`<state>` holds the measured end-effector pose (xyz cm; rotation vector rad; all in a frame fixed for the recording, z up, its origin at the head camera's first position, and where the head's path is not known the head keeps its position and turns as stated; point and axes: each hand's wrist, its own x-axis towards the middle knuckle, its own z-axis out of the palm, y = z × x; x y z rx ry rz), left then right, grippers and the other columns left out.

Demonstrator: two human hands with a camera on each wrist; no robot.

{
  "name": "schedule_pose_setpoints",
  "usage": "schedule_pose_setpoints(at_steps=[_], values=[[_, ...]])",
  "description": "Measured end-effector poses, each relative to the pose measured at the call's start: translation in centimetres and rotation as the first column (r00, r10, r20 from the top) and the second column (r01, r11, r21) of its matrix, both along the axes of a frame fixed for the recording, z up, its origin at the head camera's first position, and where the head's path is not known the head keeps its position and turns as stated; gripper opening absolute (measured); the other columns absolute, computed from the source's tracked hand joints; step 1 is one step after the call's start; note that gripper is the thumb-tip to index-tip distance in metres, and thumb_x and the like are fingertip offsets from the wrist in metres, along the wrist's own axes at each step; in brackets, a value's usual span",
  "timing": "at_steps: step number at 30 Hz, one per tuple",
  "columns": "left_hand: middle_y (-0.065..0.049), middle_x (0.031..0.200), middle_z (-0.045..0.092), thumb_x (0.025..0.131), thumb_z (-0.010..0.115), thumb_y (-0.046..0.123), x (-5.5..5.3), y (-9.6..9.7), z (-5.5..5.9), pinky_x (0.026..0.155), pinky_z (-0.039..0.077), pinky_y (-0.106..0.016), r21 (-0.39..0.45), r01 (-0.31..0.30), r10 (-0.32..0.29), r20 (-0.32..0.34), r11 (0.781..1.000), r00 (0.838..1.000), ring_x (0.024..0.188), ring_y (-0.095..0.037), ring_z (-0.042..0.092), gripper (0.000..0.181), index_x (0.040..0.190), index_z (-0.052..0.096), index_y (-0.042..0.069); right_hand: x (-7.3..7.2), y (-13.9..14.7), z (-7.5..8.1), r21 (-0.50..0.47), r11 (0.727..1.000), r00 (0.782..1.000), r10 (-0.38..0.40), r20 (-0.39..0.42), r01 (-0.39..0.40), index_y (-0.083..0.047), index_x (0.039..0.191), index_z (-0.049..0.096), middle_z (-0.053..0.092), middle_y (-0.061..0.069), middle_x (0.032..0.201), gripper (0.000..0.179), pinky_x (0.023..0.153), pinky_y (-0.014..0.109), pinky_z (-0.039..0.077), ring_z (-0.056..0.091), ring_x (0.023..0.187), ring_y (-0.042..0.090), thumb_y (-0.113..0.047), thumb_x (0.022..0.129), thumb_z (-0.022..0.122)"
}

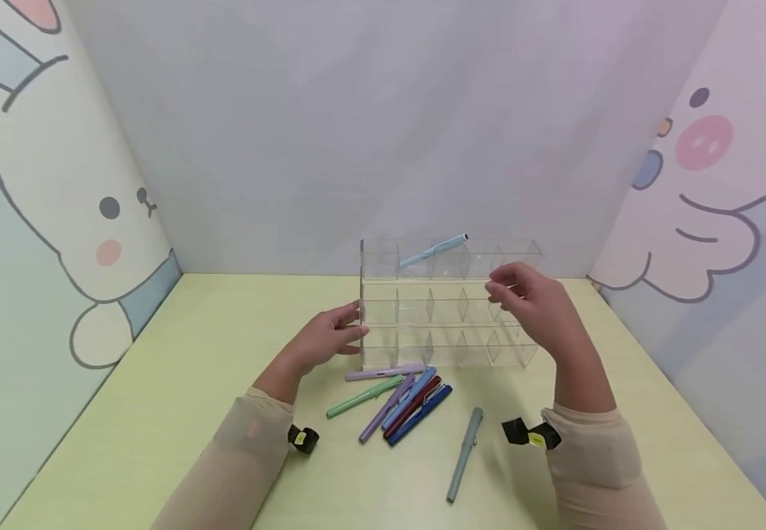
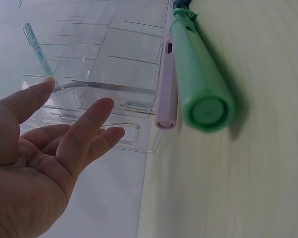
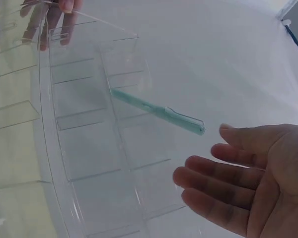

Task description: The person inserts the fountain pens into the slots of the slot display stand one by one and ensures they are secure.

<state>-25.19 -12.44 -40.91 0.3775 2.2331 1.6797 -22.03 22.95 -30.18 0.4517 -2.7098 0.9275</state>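
A clear acrylic rack (image 1: 445, 337) with three tiers of small compartments stands on the table. My left hand (image 1: 322, 338) rests at its left side panel, fingers extended along the edge. A light blue pen (image 1: 434, 251) leans in the top tier, its capped end sticking up to the right. Right of that pen, my right hand (image 1: 537, 305) hovers in front of the rack's right part; its fingers are loosely bent with nothing between them. In the right wrist view, the light blue pen (image 3: 159, 112) lies a short distance from the fingertips.
Before the rack lie a lilac pen (image 1: 383, 373), a green pen (image 1: 364, 396), a purple pen (image 1: 387, 408), a blue pen (image 1: 409, 399), a dark red pen (image 1: 412, 408) and a dark blue pen (image 1: 420, 415). A grey-green pen (image 1: 465, 455) lies apart, nearer me.
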Motion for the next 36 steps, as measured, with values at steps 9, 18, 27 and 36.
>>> schedule_pose_setpoints(at_steps=[9, 18, 27, 36], values=[[-0.005, 0.158, 0.035, 0.095, 0.064, 0.038, 0.0, 0.3, 0.2, 0.1, 0.051, -0.045, -0.017, -0.003, 0.003, 0.001, 1.0, 1.0, 0.117, -0.032, 0.064, 0.073, 0.157, 0.026, 0.027, 0.6, 0.5, -1.6, 0.157, 0.981, 0.976, 0.081, 0.203, -0.115, -0.02, 0.117, 0.062, 0.069, -0.002, 0.103, 0.03, 0.081, 0.041, 0.054, 0.065, 0.096, 0.018, -0.043, 0.098, 0.059], [-0.004, 0.158, 0.034, 0.095, 0.063, 0.041, -0.1, 0.5, 0.3, 0.099, 0.052, -0.043, -0.023, 0.01, -0.01, 0.0, 1.0, 1.0, 0.118, -0.032, 0.063, 0.074, 0.157, 0.025, 0.027, 0.9, 1.0, -5.7, 0.224, 0.887, 0.842, 0.264, 0.471, -0.404, -0.017, 0.114, 0.065, 0.066, -0.002, 0.109, 0.026, 0.083, 0.035, 0.054, 0.063, 0.1, 0.014, -0.032, 0.094, 0.067], [-0.002, 0.158, 0.033, 0.095, 0.063, 0.043, -0.1, 0.2, 0.4, 0.107, 0.045, -0.048, -0.038, -0.003, 0.003, 0.003, 0.999, 1.0, 0.111, -0.026, 0.068, 0.075, 0.157, 0.024, 0.029, 1.4, 1.0, -8.0, 0.25, 0.819, 0.748, 0.289, 0.598, -0.517, -0.02, 0.116, 0.064, 0.06, -0.004, 0.112, 0.034, 0.085, 0.037, 0.051, 0.058, 0.105, 0.02, -0.012, 0.085, 0.075], [-0.002, 0.159, 0.033, 0.093, 0.064, 0.044, -0.2, 0.2, -0.1, 0.107, 0.044, -0.048, -0.025, -0.004, 0.004, 0.019, 1.0, 1.0, 0.114, -0.03, 0.066, 0.077, 0.157, 0.024, 0.028, 2.0, 1.0, -9.4, 0.327, 0.759, 0.736, 0.281, 0.615, -0.563, -0.031, 0.104, 0.06, 0.049, -0.004, 0.095, 0.039, 0.071, 0.027, 0.043, 0.046, 0.087, 0.014, -0.007, 0.078, 0.077]])
